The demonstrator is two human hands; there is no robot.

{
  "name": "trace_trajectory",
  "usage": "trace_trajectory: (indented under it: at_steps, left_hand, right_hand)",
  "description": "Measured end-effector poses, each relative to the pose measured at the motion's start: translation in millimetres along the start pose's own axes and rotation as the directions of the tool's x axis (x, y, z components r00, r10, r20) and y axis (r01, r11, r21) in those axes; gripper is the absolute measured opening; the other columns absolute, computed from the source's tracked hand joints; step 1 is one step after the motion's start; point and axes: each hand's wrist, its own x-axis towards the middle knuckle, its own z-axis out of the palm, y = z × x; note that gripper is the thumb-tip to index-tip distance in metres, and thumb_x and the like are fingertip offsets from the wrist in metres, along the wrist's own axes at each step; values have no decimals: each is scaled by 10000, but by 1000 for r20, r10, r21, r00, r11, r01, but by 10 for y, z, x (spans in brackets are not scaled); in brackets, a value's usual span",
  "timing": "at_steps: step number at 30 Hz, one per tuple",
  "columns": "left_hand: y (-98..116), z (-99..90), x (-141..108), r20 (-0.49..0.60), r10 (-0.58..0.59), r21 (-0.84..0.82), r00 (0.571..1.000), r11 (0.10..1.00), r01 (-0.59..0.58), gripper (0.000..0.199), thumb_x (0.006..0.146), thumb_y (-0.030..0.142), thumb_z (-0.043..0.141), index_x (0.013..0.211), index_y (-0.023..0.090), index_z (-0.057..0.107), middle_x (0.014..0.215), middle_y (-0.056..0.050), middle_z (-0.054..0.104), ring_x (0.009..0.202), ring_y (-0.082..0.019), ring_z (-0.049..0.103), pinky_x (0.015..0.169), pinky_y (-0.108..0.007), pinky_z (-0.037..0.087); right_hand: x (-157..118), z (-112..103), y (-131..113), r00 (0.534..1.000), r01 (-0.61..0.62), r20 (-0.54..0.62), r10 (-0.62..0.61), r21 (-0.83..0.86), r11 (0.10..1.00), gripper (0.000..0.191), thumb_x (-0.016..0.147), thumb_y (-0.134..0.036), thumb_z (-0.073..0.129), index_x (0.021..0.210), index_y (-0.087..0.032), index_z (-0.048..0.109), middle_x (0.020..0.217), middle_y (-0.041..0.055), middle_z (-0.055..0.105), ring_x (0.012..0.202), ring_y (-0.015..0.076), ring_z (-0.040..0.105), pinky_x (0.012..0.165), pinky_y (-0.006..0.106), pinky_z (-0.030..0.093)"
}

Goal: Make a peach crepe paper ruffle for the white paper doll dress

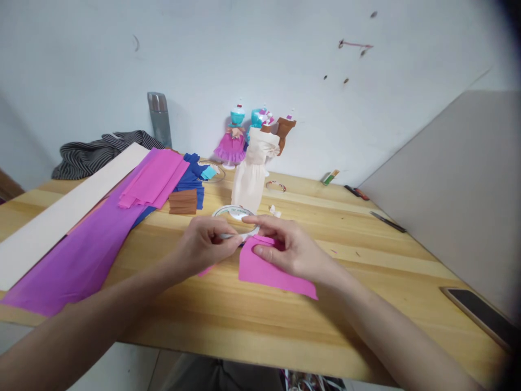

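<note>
In the centre of the frame, the left hand has its thumb and forefinger pinched on a thin pale strip beside a white tape roll. The right hand, just right of centre, grips a pink paper piece between thumb and fingers, its forefinger reaching over the roll's rim. The paper hangs slanted above the wooden tabletop. Beyond the roll, a cream dress stands upright at upper centre; folded brown paper lies left of it.
</note>
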Motion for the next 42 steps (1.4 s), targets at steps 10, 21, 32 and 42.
trace_trajectory:
  at_steps: [10,21,32,42]
  left_hand:
    - [-91,-46,18,-126,-93,-5,988,996,93,318,835,306,529,552,162,507,466,43,423,460,-77,374,474,-226,289]
    - [-94,-38,29,119,-299,-413,947,852,321,360,815,444,584,625,140,564,481,-4,582,431,-90,505,455,-197,386]
    - [-143,21,15,182,-321,-513,930,776,368,489,759,605,598,710,118,586,486,-33,614,427,-115,550,449,-204,416]
    - [-117,-67,69,-77,-402,-594,912,753,282,495,751,590,593,731,97,624,442,-3,536,395,-117,518,399,-213,390]
  right_hand:
    - [-64,64,-59,995,6,-103,-11,-55,998,330,794,-215,611,1108,-180,515,791,10,632,548,93,439,529,230,347]
    - [8,-38,38,957,-285,175,232,399,871,431,800,-584,569,750,-158,536,623,-28,488,503,83,421,470,215,321]
    - [49,62,69,966,-259,118,231,383,887,276,708,-379,710,725,-147,559,605,-44,502,495,59,405,481,206,285]
    - [37,-15,194,966,-235,212,151,460,856,316,717,-431,719,745,-163,554,616,-39,533,505,63,442,482,199,326]
